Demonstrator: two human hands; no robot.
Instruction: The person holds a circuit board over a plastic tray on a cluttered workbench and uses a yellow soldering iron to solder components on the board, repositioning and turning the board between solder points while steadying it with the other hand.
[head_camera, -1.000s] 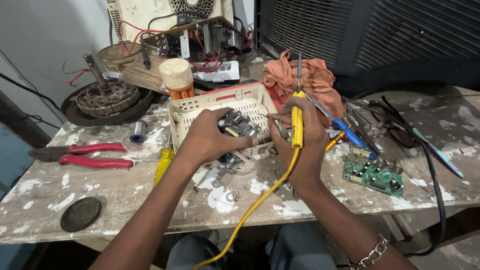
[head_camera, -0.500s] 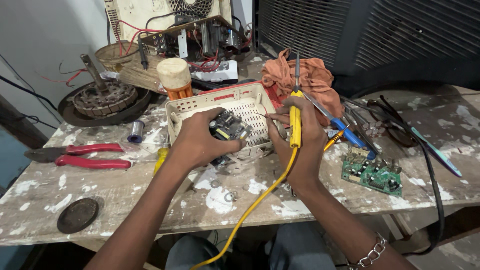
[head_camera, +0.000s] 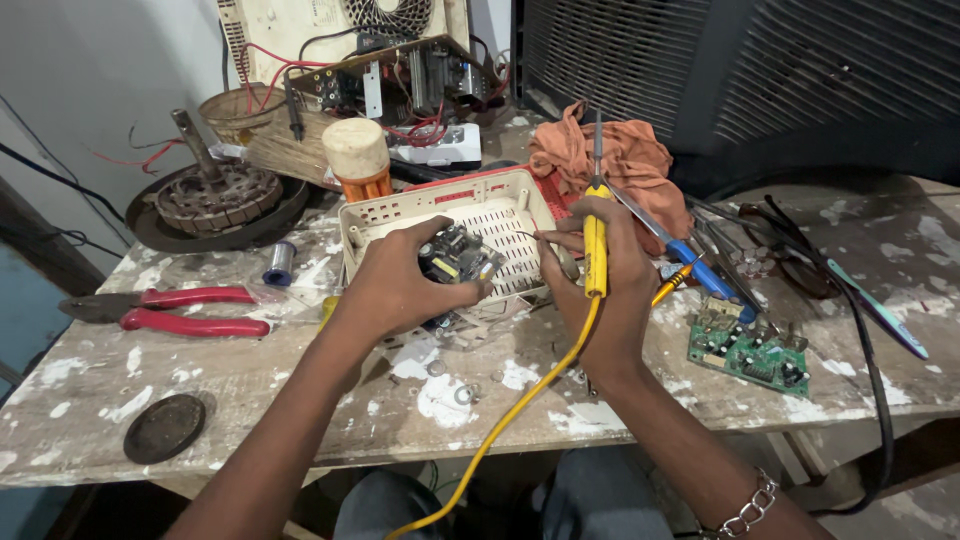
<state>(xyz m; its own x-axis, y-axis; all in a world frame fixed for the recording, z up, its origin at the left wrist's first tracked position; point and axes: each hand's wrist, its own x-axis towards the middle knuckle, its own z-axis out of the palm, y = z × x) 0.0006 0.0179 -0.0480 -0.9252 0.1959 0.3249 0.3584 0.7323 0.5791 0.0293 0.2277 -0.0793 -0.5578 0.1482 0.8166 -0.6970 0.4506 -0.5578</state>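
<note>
Bare forearms, a silver chain bracelet (head_camera: 748, 508) on the right wrist.

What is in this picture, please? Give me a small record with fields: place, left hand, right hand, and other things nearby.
place: paint-stained workbench
left hand: left hand grips a small circuit board over a cream perforated plastic case
right hand: right hand holds a yellow soldering iron, tip pointing up, yellow cable trailing down
nearby left: red-handled pliers, motor part
nearby right: green circuit board, orange cloth, blue-handled screwdriver
</note>
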